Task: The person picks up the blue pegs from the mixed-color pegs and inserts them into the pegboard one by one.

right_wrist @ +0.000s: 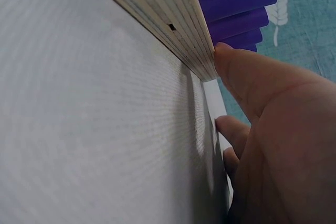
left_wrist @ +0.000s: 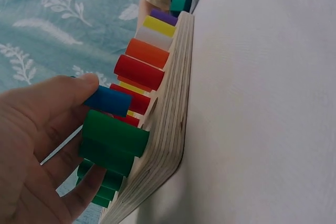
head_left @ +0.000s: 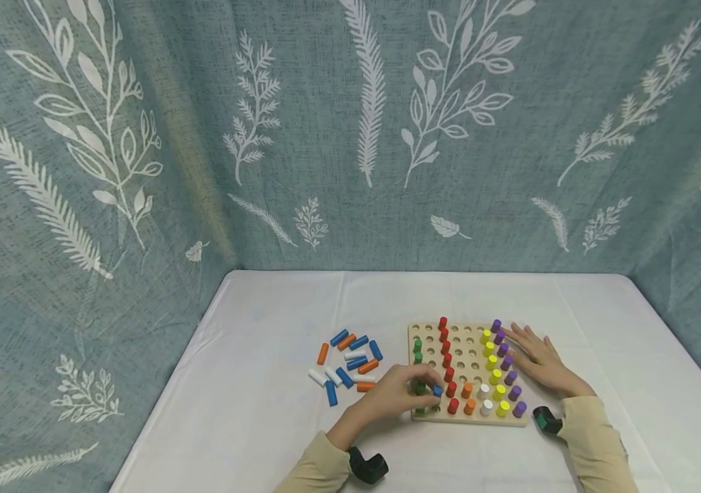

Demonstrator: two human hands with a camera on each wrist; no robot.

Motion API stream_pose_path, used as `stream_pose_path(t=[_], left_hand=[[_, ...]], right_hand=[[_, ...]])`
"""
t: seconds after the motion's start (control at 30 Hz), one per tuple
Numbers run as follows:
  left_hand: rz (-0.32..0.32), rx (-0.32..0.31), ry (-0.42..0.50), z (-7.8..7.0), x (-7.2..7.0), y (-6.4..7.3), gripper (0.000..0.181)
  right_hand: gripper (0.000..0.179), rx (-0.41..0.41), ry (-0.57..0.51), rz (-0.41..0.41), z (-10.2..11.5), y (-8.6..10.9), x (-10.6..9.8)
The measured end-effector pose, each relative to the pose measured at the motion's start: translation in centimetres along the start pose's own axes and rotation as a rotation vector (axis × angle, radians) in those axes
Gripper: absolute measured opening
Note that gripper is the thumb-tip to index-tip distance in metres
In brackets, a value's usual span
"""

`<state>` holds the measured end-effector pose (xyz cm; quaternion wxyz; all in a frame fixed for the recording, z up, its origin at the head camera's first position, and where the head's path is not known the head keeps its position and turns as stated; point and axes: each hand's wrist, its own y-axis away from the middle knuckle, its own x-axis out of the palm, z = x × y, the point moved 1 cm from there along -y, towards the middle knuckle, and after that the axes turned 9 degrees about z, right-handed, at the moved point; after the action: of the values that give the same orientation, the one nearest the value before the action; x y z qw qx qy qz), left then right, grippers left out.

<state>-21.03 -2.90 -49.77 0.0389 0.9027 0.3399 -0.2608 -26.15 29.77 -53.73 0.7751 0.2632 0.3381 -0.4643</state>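
Note:
A wooden pegboard (head_left: pixel 480 422) lies on the white table. My left hand (head_left: pixel 390 396) pinches a blue peg (left_wrist: pixel 109 100) between thumb and fingers, just above the board's near-left corner. That spot is between the green pegs (left_wrist: pixel 118 132) of the left column and a full column of red pegs (head_left: pixel 451 389). Purple pegs (head_left: pixel 514 393) and yellow pegs (head_left: pixel 499 392) stand in columns at the right. Orange pegs (head_left: pixel 467 390) and white pegs (head_left: pixel 482 391) fill only the near holes of theirs. Fingers spread, my right hand (head_left: pixel 544 363) rests beside the board's right edge, thumb at its side.
Left of the board lies a loose scatter of blue pegs (head_left: pixel 331 394), orange pegs (head_left: pixel 322 353) and white pegs (head_left: pixel 317 377). A black wrist device (head_left: pixel 367 466) sits at the left wrist, another device (head_left: pixel 547 420) at the right. Patterned teal curtains (head_left: pixel 326 137) hang behind the table.

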Motion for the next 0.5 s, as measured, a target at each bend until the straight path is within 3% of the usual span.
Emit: stream_pose_path(t=[0.17, 0.5], left_hand=[[0.019, 0.03, -0.044, -0.2, 0.08, 0.05, 0.018], [0.046, 0.027, -0.083, 0.53, 0.48, -0.03, 0.016]], right_hand=[[0.054, -0.005, 0.003, 0.005, -0.03, -0.02, -0.09], [0.053, -0.026, 0.0, -0.002, -0.2, -0.1, -0.01]])
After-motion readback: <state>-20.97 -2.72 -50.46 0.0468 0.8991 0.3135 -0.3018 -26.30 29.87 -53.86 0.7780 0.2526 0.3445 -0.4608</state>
